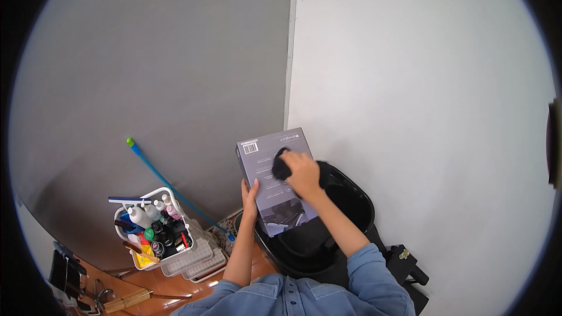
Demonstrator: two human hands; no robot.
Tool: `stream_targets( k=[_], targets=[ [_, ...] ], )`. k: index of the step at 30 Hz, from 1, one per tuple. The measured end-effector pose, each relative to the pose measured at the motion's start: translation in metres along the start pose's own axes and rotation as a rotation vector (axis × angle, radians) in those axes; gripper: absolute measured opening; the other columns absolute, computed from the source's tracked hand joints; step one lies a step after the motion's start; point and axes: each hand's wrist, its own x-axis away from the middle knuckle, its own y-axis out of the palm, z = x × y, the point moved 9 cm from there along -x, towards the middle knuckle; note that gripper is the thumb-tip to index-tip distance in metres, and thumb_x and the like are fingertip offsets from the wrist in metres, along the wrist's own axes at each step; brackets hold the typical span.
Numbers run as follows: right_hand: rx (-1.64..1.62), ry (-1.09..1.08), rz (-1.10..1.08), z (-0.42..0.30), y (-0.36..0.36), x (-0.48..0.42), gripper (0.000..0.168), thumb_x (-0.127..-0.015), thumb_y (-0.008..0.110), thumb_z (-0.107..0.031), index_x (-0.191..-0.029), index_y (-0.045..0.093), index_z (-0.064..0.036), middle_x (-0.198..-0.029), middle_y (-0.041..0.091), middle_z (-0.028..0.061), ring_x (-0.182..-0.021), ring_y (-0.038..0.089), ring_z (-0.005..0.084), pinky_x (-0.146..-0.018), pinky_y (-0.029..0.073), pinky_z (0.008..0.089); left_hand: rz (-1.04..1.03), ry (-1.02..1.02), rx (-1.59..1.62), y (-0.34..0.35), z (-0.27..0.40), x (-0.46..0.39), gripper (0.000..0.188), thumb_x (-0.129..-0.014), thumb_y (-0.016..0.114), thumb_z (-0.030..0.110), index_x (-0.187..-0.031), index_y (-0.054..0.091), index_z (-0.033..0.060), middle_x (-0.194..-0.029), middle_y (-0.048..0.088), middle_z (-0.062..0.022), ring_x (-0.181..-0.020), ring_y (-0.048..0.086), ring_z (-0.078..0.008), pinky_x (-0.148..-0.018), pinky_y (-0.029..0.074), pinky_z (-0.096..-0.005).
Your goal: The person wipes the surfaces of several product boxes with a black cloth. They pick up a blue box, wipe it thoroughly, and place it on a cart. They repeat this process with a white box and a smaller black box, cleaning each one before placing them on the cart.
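A purple-grey cardboard box (263, 162) with printed writing, a barcode and a picture is held tilted in front of me. My left hand (250, 197) grips its left edge, the thumb on the printed face. In my right hand (302, 173) is a bunched black cloth (281, 166), pressed against or held just over the middle of that face; exact contact cannot be told. Beneath the box is a black basin (351, 188), partly hidden by the box and my right forearm.
At the left stands a white tiered cart (193, 256) holding bottles, jars and brushes. A blue-handled mop (162, 177) leans against the grey wall behind it. A black box-shaped item (400, 263) sits right of the basin. A white wall rises at the right.
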Motion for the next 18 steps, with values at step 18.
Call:
stream_targets(
  k=[18],
  targets=[
    [0.063,0.174,0.035,0.053,-0.006,0.028,0.046,-0.058,0.066,-0.002,-0.103,0.066,-0.011,-0.102,0.068,0.0052,-0.087,0.062,0.0293,-0.074,0.051,0.0385,0.064,0.03,-0.011,-0.013,-0.01,-0.019,0.099,-0.083,0.069,0.044,-0.144,0.018,-0.0135,-0.138,0.039,-0.0307,-0.122,0.047,-0.0342,-0.104,0.037,-0.0386]
  ],
)
